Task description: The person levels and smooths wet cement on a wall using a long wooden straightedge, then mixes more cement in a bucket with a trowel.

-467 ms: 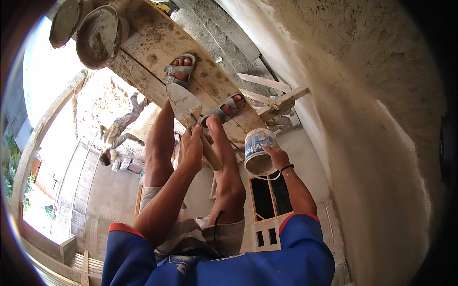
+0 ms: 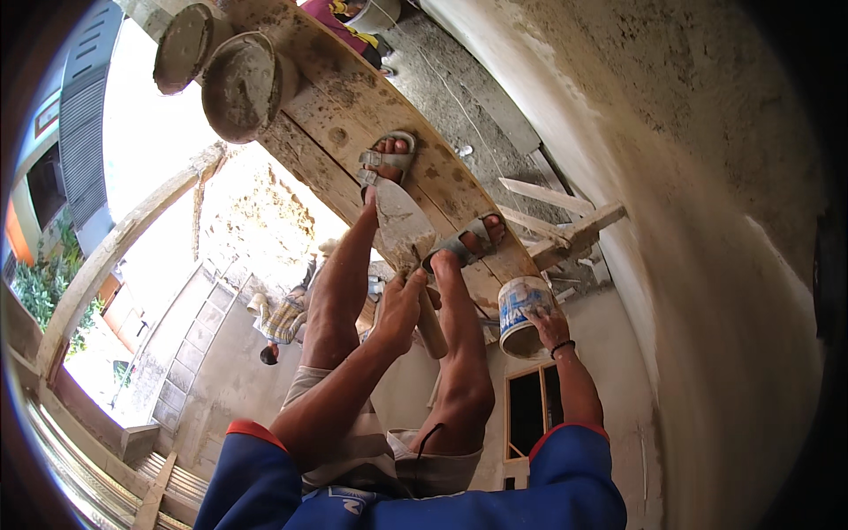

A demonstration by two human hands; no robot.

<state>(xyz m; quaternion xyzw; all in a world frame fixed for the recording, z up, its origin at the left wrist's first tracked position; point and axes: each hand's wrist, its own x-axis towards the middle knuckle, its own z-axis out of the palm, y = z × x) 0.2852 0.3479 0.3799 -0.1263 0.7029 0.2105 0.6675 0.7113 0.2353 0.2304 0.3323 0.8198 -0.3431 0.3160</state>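
Trowel [image 2: 402, 221] in their left hand [image 2: 399, 311], bucket [image 2: 519, 305] at their right hand [image 2: 548, 327]; basins [image 2: 238, 87] ahead leftward, planks [image 2: 353, 95] underfoot, wall [image 2: 715, 265] rightward.

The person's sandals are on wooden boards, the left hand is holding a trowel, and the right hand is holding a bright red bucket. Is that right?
Nearly! The bucket in the right hand isn't red: the head view shows it is white with blue on its side. The sandals on wooden boards and the trowel in the left hand are right.
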